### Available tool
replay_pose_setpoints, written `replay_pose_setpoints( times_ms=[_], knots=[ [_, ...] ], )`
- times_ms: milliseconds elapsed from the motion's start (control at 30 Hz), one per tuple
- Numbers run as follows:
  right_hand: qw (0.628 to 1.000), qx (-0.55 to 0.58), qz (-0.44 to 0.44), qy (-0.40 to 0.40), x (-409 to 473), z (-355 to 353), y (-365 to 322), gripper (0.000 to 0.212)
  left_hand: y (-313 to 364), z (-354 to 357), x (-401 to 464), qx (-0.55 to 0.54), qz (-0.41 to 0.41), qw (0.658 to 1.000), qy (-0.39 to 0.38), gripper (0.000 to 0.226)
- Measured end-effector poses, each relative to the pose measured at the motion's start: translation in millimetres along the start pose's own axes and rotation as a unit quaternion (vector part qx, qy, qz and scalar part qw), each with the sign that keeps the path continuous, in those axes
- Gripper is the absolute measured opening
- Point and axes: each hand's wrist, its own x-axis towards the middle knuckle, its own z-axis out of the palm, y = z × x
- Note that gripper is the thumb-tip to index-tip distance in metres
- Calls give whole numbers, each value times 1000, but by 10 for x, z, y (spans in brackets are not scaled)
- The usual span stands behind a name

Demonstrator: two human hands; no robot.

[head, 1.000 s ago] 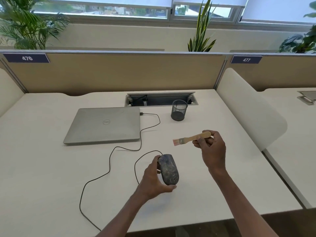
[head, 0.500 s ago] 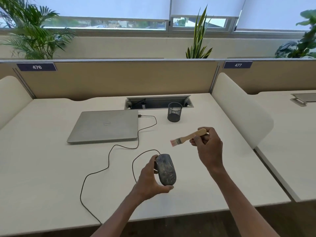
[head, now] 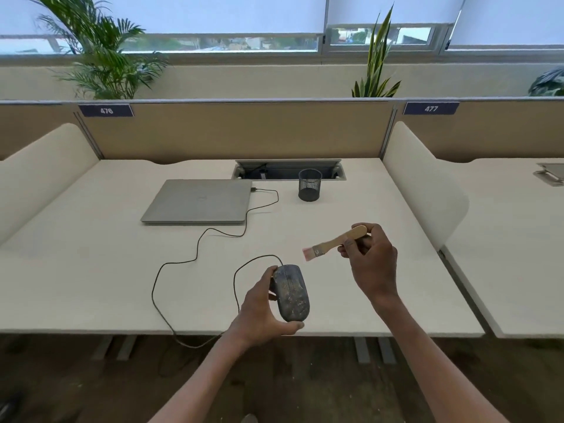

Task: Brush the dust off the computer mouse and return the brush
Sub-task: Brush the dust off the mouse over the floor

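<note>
A dark wired computer mouse (head: 291, 293), speckled with pale dust, is lifted above the front of the white desk (head: 91, 270). My left hand (head: 262, 312) grips it from the left side and underneath. My right hand (head: 370, 257) holds a small wooden-handled brush (head: 335, 241) by the handle end. The pinkish bristles point left and hover a short way above and to the right of the mouse, apart from it. The mouse's black cable (head: 195, 254) loops across the desk and over its front edge.
A closed grey laptop (head: 198, 204) lies at the back left with a cable plugged in. A black mesh cup (head: 309, 184) stands beside an open cable tray (head: 290, 169). White curved dividers (head: 424, 184) flank the desk; a beige partition runs behind.
The view has tilted and pulled back, so the desk's front edge and floor now show. Both hands keep their grips; brush and mouse stay about the same distance apart.
</note>
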Motion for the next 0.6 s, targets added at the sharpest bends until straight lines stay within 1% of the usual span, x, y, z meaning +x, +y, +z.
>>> replay_pose_setpoints(
  times_ms=[100, 233, 367, 500, 600],
  knots=[
    [1000, 11, -1, -10, -149, -38, -46, 16, 136, -8, -204, -3, -10, 1000, 6, 103],
    [1000, 12, 0, -16, -338, -8, -126, 16, 176, -84, -459, -1, -27, 1000, -1, 108],
    [999, 17, 4, -27, -535, 89, -244, 14, 117, -224, -646, -7, -40, 999, -10, 115],
    [999, 27, 16, -33, -700, 240, -383, 9, 11, -439, -807, -14, -36, 999, -17, 116],
    [999, 27, 18, -25, -826, 402, -527, 8, -104, -634, -951, -19, -31, 999, -35, 116]
  ],
)
